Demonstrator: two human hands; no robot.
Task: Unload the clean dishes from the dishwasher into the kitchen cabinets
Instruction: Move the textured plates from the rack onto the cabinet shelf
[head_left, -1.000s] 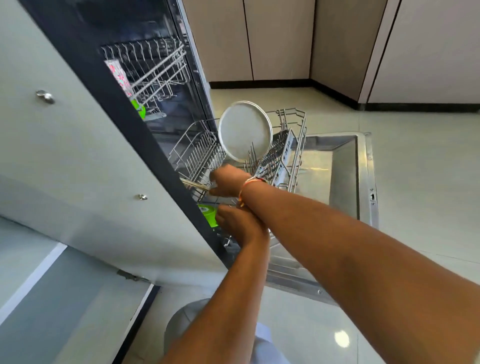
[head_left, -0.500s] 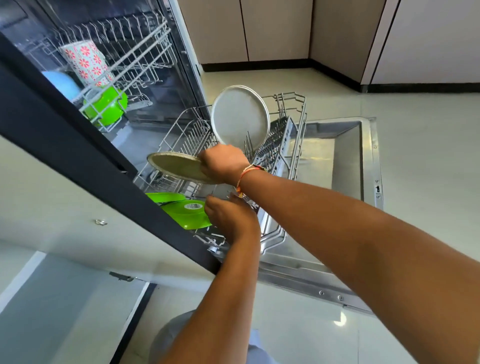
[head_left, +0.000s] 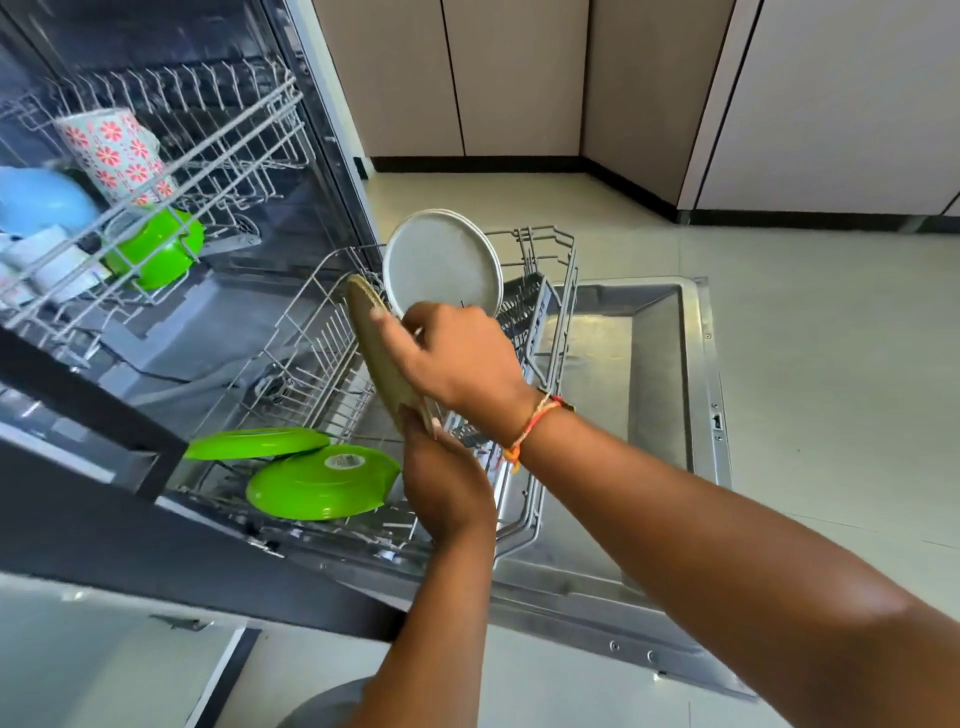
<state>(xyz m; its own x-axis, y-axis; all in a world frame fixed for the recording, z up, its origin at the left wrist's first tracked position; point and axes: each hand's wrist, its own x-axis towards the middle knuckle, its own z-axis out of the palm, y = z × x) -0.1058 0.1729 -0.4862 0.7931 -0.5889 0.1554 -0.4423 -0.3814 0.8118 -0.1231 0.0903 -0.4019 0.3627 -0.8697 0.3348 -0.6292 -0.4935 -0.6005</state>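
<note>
Two hands (head_left: 462, 358), one golden plate (head_left: 382, 364), two green plates (head_left: 322, 480)

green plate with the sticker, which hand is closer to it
Left. The left hand is right beside the green plate with the sticker, holding the bottom edge of the brown plate; the right hand holds that plate higher up, farther from it.

The right hand (head_left: 457, 358) covered the lower rim of the grey plate (head_left: 441, 260) — how it stood could not be told. The fingers of the left hand (head_left: 447, 488) lay hidden behind the tan plate (head_left: 374, 353). The picture's left edge cut off the blue bowl (head_left: 36, 200); the sticker (head_left: 344, 460) on the green plate (head_left: 311, 493) was too small to read.
</note>
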